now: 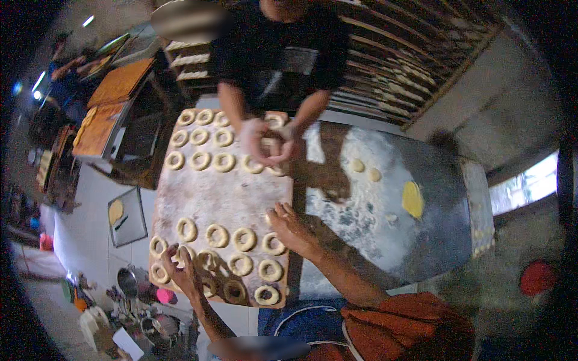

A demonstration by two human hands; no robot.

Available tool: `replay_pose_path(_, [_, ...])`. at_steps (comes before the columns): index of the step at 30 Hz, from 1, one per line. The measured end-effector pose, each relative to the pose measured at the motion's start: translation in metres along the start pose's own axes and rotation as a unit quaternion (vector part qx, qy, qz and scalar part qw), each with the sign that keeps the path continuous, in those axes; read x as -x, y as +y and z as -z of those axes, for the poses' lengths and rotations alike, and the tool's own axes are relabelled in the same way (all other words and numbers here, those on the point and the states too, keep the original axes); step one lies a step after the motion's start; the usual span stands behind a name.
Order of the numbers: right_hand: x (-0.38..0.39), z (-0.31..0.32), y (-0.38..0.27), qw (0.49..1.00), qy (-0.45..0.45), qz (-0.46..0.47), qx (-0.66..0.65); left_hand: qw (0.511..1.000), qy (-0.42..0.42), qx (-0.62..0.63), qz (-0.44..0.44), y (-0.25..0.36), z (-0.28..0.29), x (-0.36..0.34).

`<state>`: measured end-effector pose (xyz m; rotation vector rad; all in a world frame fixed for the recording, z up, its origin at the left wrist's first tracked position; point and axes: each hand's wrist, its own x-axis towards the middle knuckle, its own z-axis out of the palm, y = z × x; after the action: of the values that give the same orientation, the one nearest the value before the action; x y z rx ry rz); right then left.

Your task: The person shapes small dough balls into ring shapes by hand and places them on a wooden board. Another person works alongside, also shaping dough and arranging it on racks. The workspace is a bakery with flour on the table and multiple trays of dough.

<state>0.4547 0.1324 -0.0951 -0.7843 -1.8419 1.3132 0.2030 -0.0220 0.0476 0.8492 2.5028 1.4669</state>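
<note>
Rows of pale dough rings (224, 162) lie on a floured wooden board (211, 195). Over the board's near left part, my left hand (183, 271) reaches down with its fingers bent around a dough ring (182, 257), partly hidden by them. My right hand (290, 227) is at the board's right edge, its fingertips closed on a pale piece of dough (269, 220) that looks like a ring, mostly hidden. Nearer me, another dough ring (274, 243) lies just below that hand.
Across the board, a person in a dark shirt (280, 54) handles dough with both hands (271, 141). To the right, a floured metal table (439, 204) holds two dough balls (358, 165) and a yellow piece (412, 200). Racks (391, 66) stand behind; pots and utensils (129, 280) sit lower left.
</note>
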Motion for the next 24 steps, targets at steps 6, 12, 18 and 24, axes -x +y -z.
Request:
replay_pose_path(6, [-0.013,0.069,-0.088,0.988,-0.075,-0.136,0.027,0.998,-0.028,0.043,-0.047,0.045,-0.024,0.062])
replay_pose_path(12, [0.032,0.211,0.045,0.962,0.253,-0.105,0.010,0.982,-0.147,0.110,-0.048,0.090,-0.081,0.145])
replay_pose_path(18, [0.053,0.231,0.009,0.969,0.101,-0.051,0.221,0.955,-0.252,0.146,-0.062,0.139,-0.145,0.235])
replay_pose_path(24, [0.140,0.227,-0.049,0.974,0.049,-0.156,-0.155,0.920,-0.287,0.260,0.057,0.134,-0.204,0.297])
